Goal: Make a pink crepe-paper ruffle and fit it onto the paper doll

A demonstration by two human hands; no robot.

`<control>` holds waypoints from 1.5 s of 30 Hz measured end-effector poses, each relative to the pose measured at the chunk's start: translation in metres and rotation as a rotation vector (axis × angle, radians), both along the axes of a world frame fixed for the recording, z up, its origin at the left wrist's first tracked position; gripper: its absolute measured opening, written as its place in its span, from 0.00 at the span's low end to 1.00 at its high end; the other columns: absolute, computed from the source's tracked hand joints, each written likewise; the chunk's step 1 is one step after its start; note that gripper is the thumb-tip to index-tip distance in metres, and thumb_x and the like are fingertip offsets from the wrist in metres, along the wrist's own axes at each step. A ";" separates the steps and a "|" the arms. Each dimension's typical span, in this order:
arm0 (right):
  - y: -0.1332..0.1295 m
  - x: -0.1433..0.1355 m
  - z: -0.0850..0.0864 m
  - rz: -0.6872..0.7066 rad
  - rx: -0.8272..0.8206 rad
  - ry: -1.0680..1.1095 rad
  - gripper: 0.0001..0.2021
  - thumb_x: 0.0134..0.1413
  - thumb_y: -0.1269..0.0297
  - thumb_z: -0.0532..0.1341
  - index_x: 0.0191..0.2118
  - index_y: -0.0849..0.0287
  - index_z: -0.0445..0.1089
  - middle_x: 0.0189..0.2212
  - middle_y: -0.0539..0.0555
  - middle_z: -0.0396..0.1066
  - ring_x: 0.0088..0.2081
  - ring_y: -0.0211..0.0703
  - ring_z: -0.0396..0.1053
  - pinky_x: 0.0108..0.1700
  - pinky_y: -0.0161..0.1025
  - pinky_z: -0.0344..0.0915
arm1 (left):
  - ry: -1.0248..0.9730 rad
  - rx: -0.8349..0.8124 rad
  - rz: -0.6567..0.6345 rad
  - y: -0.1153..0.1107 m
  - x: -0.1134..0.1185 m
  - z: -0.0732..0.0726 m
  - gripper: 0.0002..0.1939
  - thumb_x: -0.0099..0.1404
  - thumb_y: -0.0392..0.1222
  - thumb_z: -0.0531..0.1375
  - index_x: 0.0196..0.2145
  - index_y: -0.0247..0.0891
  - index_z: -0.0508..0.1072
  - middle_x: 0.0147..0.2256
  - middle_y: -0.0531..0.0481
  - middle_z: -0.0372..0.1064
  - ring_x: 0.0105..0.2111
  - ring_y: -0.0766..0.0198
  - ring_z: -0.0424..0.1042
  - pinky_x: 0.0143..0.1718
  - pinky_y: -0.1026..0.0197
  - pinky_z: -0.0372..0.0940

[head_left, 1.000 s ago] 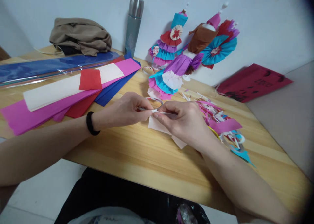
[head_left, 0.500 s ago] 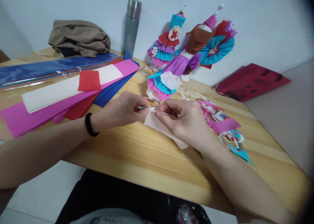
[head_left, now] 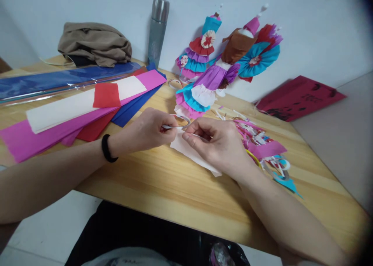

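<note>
Over the wooden table, my left hand (head_left: pixel 151 127) is closed on a thin white strip (head_left: pixel 182 117) that curls in a loop toward my right hand. My right hand (head_left: pixel 217 141) is pinched a little to the right of it, its thumb and forefinger over a pale pink paper piece (head_left: pixel 192 153). That piece slants down to the right beneath my right hand, and its upper edge is partly hidden by the fingers. Whether the strip and the paper are joined cannot be made out. The two hands are close together but apart.
Long crepe paper sheets (head_left: pixel 58 110) with a red square (head_left: pixel 106 95) lie left. Behind stand a grey flask (head_left: pixel 157 33), brown cloth (head_left: pixel 94 44) and two paper-dressed figures (head_left: pixel 214 77) (head_left: pixel 199 44). Scraps (head_left: pixel 266 147) and a red bag (head_left: pixel 301 99) are on the right.
The strip's loop between my hands looks slightly wider. The pale paper has shifted a little down and left from the fingertips. Both hands have hardly moved.
</note>
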State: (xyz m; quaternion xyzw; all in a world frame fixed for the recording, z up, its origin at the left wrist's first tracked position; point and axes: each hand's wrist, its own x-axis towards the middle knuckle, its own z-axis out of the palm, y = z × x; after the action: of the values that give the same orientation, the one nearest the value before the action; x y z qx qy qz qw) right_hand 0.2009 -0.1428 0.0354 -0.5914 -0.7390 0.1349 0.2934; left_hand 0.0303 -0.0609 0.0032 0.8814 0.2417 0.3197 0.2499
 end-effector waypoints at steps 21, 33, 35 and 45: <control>0.003 0.002 0.002 -0.005 -0.032 0.058 0.07 0.51 0.66 0.61 0.24 0.59 0.68 0.18 0.48 0.65 0.20 0.33 0.56 0.23 0.34 0.52 | -0.071 -0.377 -0.099 -0.002 -0.004 0.008 0.10 0.58 0.37 0.57 0.23 0.32 0.73 0.18 0.56 0.60 0.20 0.73 0.55 0.21 0.68 0.49; 0.000 -0.001 0.000 0.050 -0.023 0.041 0.07 0.55 0.64 0.61 0.26 0.57 0.70 0.19 0.48 0.66 0.21 0.34 0.57 0.25 0.35 0.53 | -0.099 0.156 0.009 -0.003 0.002 -0.006 0.12 0.56 0.31 0.55 0.16 0.34 0.65 0.17 0.58 0.50 0.20 0.74 0.49 0.20 0.66 0.46; 0.000 0.000 -0.001 0.053 0.008 0.039 0.07 0.54 0.65 0.61 0.27 0.57 0.70 0.19 0.48 0.66 0.21 0.34 0.57 0.25 0.35 0.54 | -0.088 0.169 -0.005 -0.003 0.002 -0.005 0.12 0.57 0.32 0.55 0.17 0.34 0.66 0.17 0.58 0.51 0.20 0.74 0.49 0.20 0.66 0.48; 0.003 0.003 -0.005 0.037 0.071 0.040 0.04 0.53 0.66 0.62 0.29 0.57 0.66 0.19 0.46 0.63 0.20 0.34 0.57 0.24 0.34 0.53 | -0.152 0.107 -0.014 -0.003 0.002 -0.006 0.10 0.58 0.33 0.58 0.20 0.33 0.71 0.17 0.58 0.56 0.19 0.75 0.54 0.20 0.67 0.49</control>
State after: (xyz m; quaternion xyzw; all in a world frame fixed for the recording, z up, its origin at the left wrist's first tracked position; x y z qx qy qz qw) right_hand 0.2037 -0.1395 0.0307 -0.5638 -0.7483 0.1257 0.3262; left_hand 0.0328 -0.0640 -0.0026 0.8685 0.1983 0.3962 0.2223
